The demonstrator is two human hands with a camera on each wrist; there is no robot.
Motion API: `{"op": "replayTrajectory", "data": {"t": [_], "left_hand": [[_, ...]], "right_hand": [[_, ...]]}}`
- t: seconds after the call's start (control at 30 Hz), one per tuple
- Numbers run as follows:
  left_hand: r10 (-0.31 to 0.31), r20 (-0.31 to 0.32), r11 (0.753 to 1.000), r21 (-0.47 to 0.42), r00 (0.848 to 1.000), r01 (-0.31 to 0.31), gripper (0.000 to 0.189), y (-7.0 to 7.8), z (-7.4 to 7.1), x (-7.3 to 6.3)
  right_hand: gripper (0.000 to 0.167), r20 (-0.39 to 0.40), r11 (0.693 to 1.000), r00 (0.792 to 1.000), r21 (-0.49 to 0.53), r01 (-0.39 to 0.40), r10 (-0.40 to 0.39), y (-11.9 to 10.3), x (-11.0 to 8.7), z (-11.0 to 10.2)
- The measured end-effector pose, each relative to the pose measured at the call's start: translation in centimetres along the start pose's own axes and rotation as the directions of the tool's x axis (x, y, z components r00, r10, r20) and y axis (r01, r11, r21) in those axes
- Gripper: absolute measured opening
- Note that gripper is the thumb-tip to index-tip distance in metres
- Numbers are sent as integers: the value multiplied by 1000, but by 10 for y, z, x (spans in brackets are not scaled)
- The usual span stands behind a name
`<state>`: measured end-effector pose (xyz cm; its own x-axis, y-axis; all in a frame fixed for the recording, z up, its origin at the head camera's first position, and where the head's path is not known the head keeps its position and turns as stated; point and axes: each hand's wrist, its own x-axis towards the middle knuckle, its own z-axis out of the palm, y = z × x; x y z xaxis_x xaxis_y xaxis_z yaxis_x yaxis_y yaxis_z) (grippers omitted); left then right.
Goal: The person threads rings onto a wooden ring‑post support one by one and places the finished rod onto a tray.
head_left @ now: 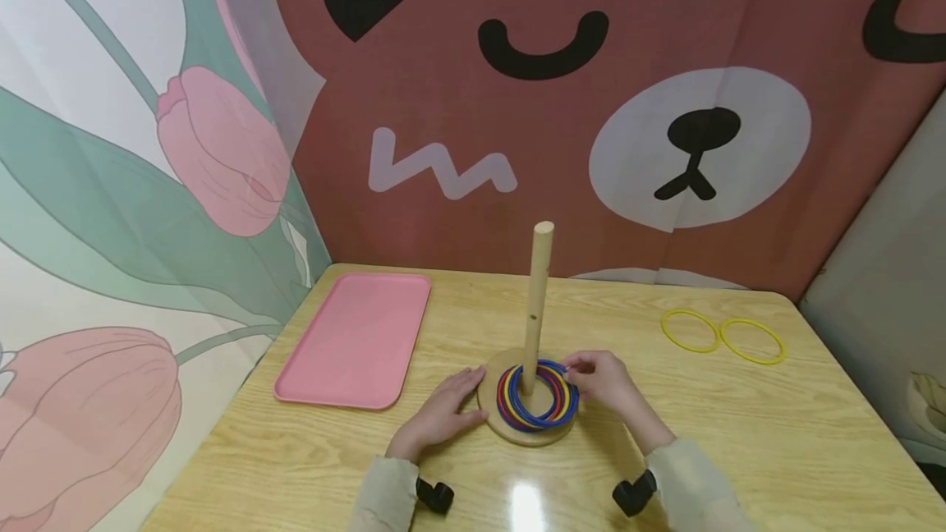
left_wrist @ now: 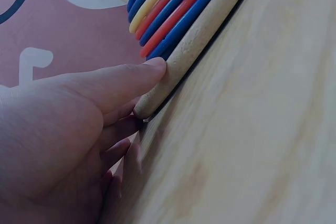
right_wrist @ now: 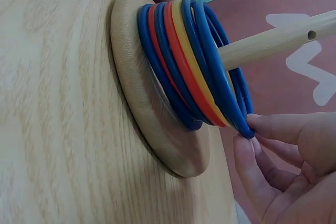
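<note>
A round wooden base with a tall upright peg stands on the table. Blue, red and yellow rings lie stacked around the peg, the topmost ones blue and slightly tilted. My right hand pinches a blue ring between thumb and fingertips at the right side of the top of the stack. On the opposite side, my left hand touches the edge of the base, its fingers extended. In the left wrist view the thumb rests on the base's rim, close under the lowest rings.
To the left lies a pink tray. Two yellow rings lie side by side at the right rear of the wooden table. A printed curtain hangs behind the table's back edge.
</note>
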<state>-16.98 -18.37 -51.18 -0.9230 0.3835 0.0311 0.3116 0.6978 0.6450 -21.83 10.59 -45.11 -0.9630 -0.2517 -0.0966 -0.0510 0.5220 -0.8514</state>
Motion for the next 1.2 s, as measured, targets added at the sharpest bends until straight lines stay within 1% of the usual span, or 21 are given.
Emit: {"op": "replayTrajectory", "data": {"t": [0.13, 0.4, 0.73, 0.9, 1.2], "left_hand": [[-3, 2, 1000, 3, 1000, 3, 71, -1, 0, 0], [-3, 4, 1000, 0, 1000, 3, 71, -2, 1, 1], [-7, 6, 1000, -18, 1000, 7, 71, -1, 0, 0], [-9, 10, 1000, -30, 1000, 9, 71, 1, 0, -1], [-2, 9, 1000, -17, 1000, 2, 71, 2, -1, -1]], "right_hand": [[17, -8, 1000, 1000, -5, 5, -5, 0, -1, 2], [18, 0, 1000, 1000, 30, 2, -2, 0, 0, 6], [17, -7, 999, 1000, 45, -3, 3, 1, 3, 10], [17, -1, 998, 1000, 62, -2, 2, -2, 2, 13], [17, -3, 997, 1000, 78, -9, 9, -7, 1, 19]]}}
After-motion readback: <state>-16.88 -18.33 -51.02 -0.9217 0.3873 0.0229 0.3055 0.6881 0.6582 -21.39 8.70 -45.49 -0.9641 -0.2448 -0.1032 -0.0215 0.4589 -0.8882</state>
